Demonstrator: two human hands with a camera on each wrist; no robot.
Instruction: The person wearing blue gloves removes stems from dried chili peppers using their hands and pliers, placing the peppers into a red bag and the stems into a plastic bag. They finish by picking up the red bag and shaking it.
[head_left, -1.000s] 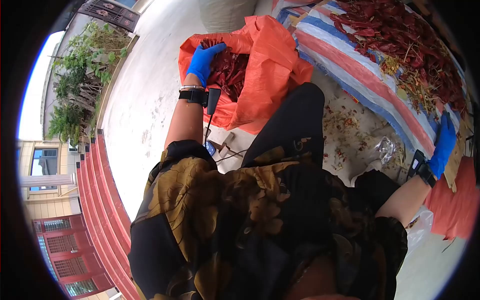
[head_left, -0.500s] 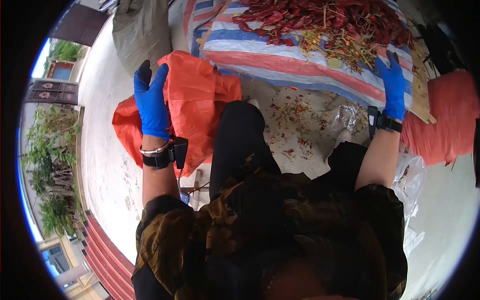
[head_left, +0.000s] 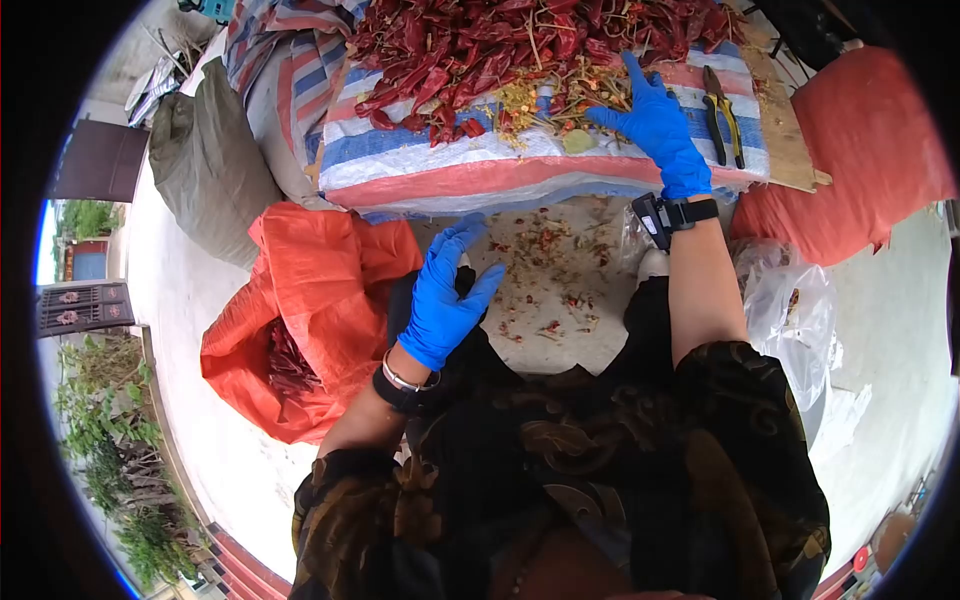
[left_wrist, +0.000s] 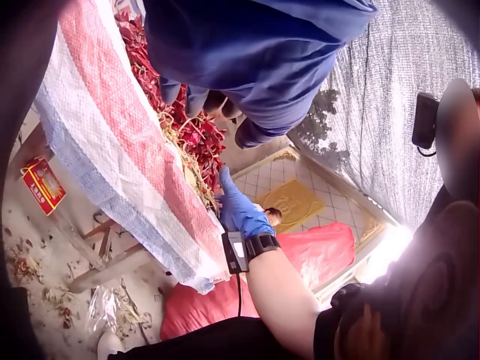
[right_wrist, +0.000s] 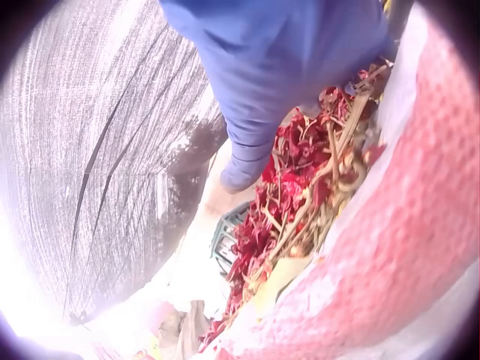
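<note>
Right hand: (head_left: pixel 655 125) blue-gloved, fingers spread flat on the edge of the dried red chilli pile (head_left: pixel 520 50), holding nothing; a second ago hung off at the far side by the cardboard, half a second ago hovered at the sheet's edge, now planted among stems and seeds
Left hand: (head_left: pixel 445 295) blue-gloved, fingers loosely extended and empty, raised over the knee; a second ago deep in the orange sack (head_left: pixel 300 310) among the chillies there, since withdrawn and swung back toward the table
Chillies: heaped on the striped woven sheet (head_left: pixel 450 165) straight ahead, loose stems and yellow seeds along the near edge; a smaller dark batch visible inside the orange sack's mouth on the left
Pliers: (head_left: pixel 722 112) lying on the wooden board just right of the right hand, untouched
Meaning of the change: one deposit into the sack looks finished, both hands free, right one already at the pile, likely the start of another pick
Floor: chilli scraps scattered between the knees, clear plastic bag (head_left: pixel 790 310) at right, grey sack (head_left: pixel 205 165) beyond the orange one
</note>
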